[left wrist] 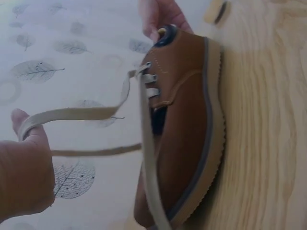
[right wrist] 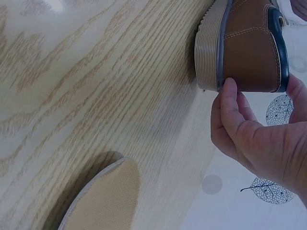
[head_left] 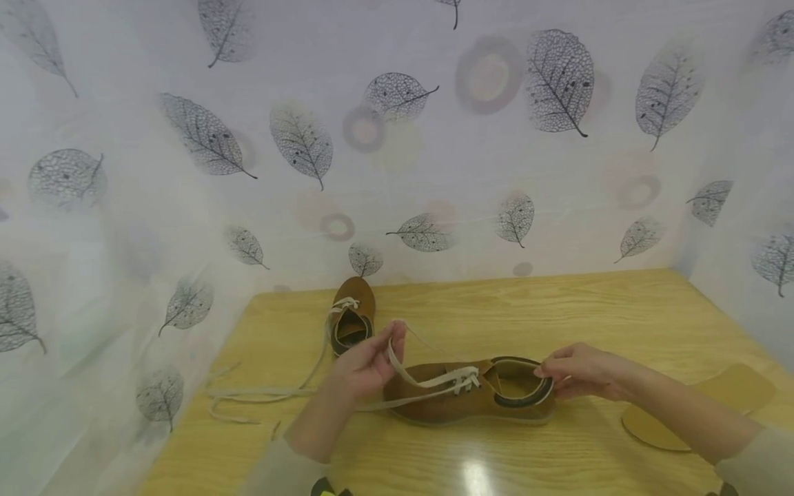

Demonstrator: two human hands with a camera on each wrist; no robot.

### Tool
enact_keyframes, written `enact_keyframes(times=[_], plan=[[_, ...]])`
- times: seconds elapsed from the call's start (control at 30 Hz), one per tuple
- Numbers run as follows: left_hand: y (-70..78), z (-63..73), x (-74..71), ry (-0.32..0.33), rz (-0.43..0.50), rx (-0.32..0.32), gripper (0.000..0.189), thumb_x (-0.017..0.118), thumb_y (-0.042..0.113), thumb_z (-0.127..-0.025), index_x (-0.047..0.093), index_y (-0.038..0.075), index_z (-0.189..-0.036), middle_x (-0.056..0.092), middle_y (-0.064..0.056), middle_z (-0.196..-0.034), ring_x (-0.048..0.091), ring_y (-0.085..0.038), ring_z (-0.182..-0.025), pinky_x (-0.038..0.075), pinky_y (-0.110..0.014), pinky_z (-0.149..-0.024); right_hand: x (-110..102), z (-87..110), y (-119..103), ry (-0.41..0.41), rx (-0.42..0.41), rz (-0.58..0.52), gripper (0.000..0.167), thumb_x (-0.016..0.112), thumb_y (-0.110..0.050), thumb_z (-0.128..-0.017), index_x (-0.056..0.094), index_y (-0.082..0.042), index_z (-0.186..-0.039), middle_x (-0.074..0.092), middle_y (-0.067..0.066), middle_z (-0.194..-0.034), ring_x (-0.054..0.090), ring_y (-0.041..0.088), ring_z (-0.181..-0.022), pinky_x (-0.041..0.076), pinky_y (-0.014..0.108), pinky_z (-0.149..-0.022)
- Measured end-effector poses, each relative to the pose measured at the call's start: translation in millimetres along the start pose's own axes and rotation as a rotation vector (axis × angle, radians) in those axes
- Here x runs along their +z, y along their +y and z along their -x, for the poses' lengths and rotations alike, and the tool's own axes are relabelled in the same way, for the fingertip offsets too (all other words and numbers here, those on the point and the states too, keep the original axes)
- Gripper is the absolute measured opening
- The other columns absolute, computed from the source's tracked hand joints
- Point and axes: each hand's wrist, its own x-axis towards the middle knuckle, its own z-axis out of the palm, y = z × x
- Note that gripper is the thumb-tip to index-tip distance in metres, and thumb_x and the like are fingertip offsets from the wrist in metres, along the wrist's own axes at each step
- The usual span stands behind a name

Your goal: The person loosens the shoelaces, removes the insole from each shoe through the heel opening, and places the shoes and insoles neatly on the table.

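brown held shoe points toe-left, long axis running sideways.

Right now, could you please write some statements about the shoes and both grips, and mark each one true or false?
1. The right grip holds the near shoe at its heel. True.
2. The near shoe's toe points toward the right grip. False: its toe points away from the right grip.
3. The left grip holds up a lace of the near shoe. True.
4. Both grips hold that lace. False: only the left grip does.
5. The far shoe stands on the table with its opening up. True.
6. The far shoe has no lacing. False: pale lacing shows across its front.
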Motion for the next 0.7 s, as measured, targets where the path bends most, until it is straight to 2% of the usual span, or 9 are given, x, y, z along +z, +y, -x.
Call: enact_keyframes(times=[0.1, 0.2, 0.4, 0.7], plan=[[10.7, 7.8, -0.6, -0.04, 0.034, 0.028, 0.032, 0.041, 0.017, -0.101, 0.066, 0.002, -0.09, 0.072, -0.009, -0.083, 0.07, -0.012, -0.074, 0.056, -0.018, -0.074, -0.1, -1.1, 0.4, -0.005, -0.003, 0.0, 0.039, 0.06, -0.016, -0.087, 0.057, 0.015, -0.111, 0.051, 0.012, -0.094, 0.063, 0.022, -0.089, 0.055, 0.037, -0.086], [20.3, 14.3, 0.6, -0.054, 0.072, 0.08, 0.032, 0.043, 0.018, -0.101, 0.068, 0.002, -0.091, 0.073, -0.009, -0.086, 0.07, -0.012, -0.078, 0.054, -0.018, -0.078, -0.6, -2.0, 0.4, -0.004, -0.002, 0.0, 0.039, 0.06, -0.016, -0.087, 0.057, 0.015, -0.111, 0.053, 0.012, -0.093, 0.063, 0.022, -0.087, 0.055, 0.036, -0.085], [35.0, 24.1, 1.3, -0.008, 0.092, 0.245, 0.02, 0.051, 0.014, -0.097, 0.069, 0.004, -0.095, 0.073, -0.008, -0.092, 0.07, -0.012, -0.083, 0.053, -0.02, -0.083, -1.7, -0.5, -1.0, -0.007, -0.018, 0.002, 0.039, 0.059, -0.016, -0.086, 0.057, 0.015, -0.11, 0.053, 0.013, -0.094, 0.063, 0.023, -0.089, 0.055, 0.038, -0.087], [53.7, 39.9, -19.5, 0.019, 0.23, 0.345, 0.013, 0.056, 0.011, -0.093, 0.066, 0.004, -0.098, 0.071, -0.01, -0.095, 0.069, -0.016, -0.086, 0.052, -0.021, -0.086, -1.3, -1.9, 1.7, 0.001, -0.007, -0.004, 0.038, 0.06, -0.015, -0.087, 0.057, 0.015, -0.109, 0.055, 0.011, -0.092, 0.063, 0.022, -0.087, 0.055, 0.037, -0.086]])
